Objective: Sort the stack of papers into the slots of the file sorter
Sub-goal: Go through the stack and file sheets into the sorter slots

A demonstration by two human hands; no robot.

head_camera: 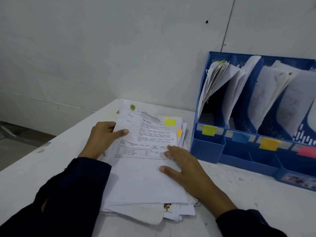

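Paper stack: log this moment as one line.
left hand grips top sheet | right hand flat on paper stack | file sorter part-filled

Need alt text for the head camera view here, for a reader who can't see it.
Two hands work a stack of papers on a white table: the left hand grips the top sheet's edge, the right hand lies flat on it. A blue file sorter with coloured tabs stands to the right, already holding papers.

- my left hand (104, 139) has its fingers tucked under the top sheet (145, 151), so only the thumb shows
- file sorter (253, 134) runs off the right edge, last slot and the pink tab (307, 151) are cut off
- small print on the top sheet is too blurry to read
- lower pages of the stack (181, 214) are covered, just edges poking out
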